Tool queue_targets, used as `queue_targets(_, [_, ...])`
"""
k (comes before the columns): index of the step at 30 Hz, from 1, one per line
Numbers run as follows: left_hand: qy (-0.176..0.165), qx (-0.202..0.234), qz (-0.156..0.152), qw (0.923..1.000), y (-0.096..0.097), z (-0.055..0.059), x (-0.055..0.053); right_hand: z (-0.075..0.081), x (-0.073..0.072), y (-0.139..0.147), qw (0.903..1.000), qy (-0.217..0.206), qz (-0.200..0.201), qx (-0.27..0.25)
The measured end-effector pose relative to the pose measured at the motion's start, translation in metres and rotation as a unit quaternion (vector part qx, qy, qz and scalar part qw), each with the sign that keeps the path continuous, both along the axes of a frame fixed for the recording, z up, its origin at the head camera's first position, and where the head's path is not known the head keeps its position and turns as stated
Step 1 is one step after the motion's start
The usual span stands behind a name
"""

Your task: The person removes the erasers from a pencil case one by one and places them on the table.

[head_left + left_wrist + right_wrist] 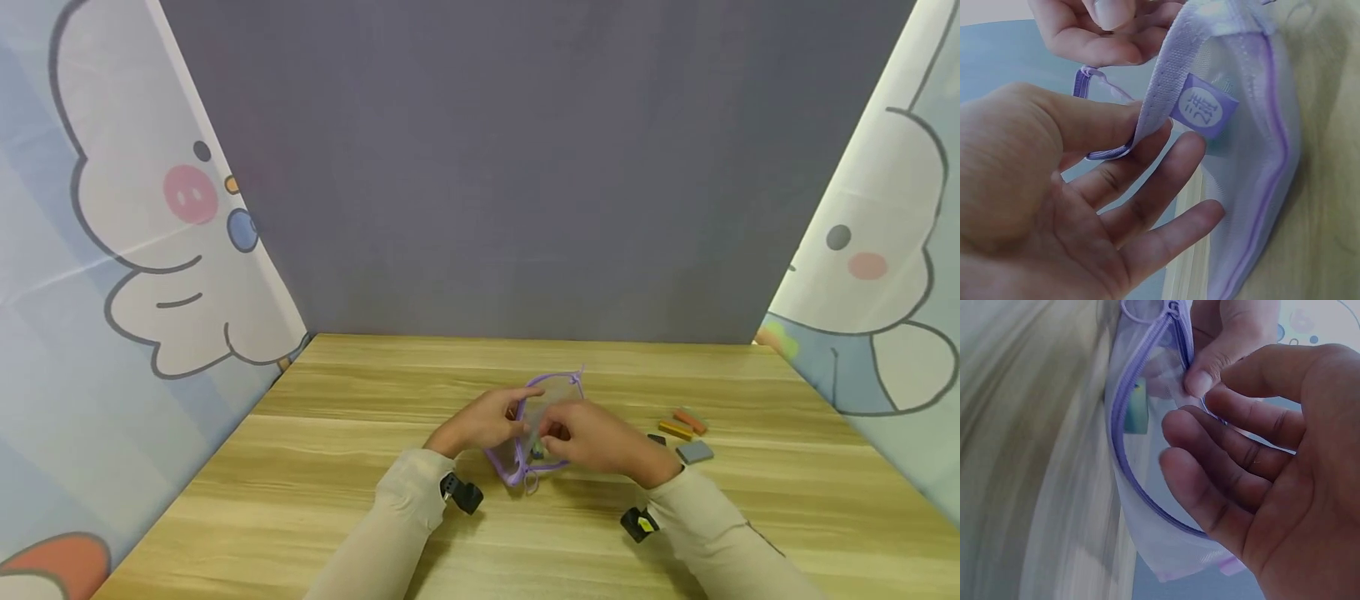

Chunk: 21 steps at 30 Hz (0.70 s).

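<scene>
A translucent mesh zip pouch with purple trim [551, 377] stands unzipped on the table between both hands. My left hand [489, 417] pinches one edge of its mouth between thumb and fingers; a purple label [1204, 106] hangs beside those fingertips. Over the opening is my right hand [592, 433], its fingers loosely bent [1210, 481] and nothing visible held in them. A small green block [1136, 407] shows inside the pouch through the mesh. The zip's ring pull [531, 482] lies at the pouch's near end.
Right of the right hand lie an orange bar [690, 421], a yellow bar [676, 431], a grey block [694, 452] and a dark piece [657, 439] partly hidden by the wrist. A grey panel [525, 167] rises behind the wooden table [337, 433], with printed cloths on both sides.
</scene>
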<state>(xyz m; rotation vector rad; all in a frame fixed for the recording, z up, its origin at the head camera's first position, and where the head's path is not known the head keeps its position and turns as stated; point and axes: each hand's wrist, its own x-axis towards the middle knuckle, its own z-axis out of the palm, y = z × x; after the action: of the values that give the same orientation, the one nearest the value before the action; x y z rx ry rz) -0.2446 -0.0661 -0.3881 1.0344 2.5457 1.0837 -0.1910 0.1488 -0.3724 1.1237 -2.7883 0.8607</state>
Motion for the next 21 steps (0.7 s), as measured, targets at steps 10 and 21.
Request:
queue_targets(10, [-0.002,-0.002,-0.009,1.0000,-0.0031,0.0027,0.0022,-0.0031,0.0018,-0.0065,0.9998,-0.001,0.004,0.018])
queue_targets(21, [0.002,0.010,-0.021,0.9997,-0.0019,0.0043,0.0004,-0.0058,-0.0002,-0.0070,0.9994,0.009,0.016,0.029])
